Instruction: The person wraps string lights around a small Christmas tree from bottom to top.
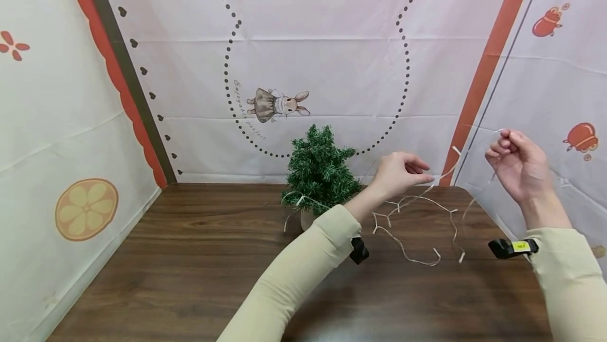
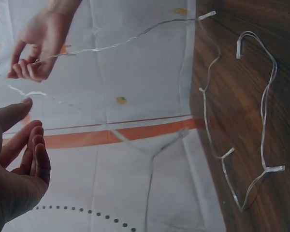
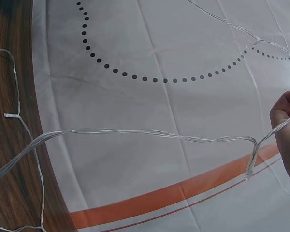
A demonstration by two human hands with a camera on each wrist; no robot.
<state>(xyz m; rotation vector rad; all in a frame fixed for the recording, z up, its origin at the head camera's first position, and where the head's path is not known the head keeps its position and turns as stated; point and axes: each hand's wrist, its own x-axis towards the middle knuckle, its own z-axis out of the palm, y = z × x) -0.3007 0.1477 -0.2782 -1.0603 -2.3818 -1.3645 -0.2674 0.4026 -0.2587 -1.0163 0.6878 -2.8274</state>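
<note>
A string of clear fairy lights (image 1: 461,257) runs in loose loops over the tabletop and up toward both hands. My right hand (image 1: 524,168), raised at the right, pinches its thin wire between thumb and curled fingers; in the left wrist view the wire (image 2: 94,50) trails from that grip. To the right of the small green artificial Christmas tree (image 1: 315,165), my left hand (image 1: 398,173) is held with thumb and fingers apart. The wire passes right at its thumb tip. Part of the string lies across the tree's lower left branches. My left forearm partly hides the pale pot (image 1: 307,220).
The brown wood-grain table (image 1: 189,263) ends against printed cloth walls at the back, left and right. Loose wire (image 3: 20,121) with small bulbs lies near the table's edge. Each sleeve bears a black wrist camera (image 1: 505,248).
</note>
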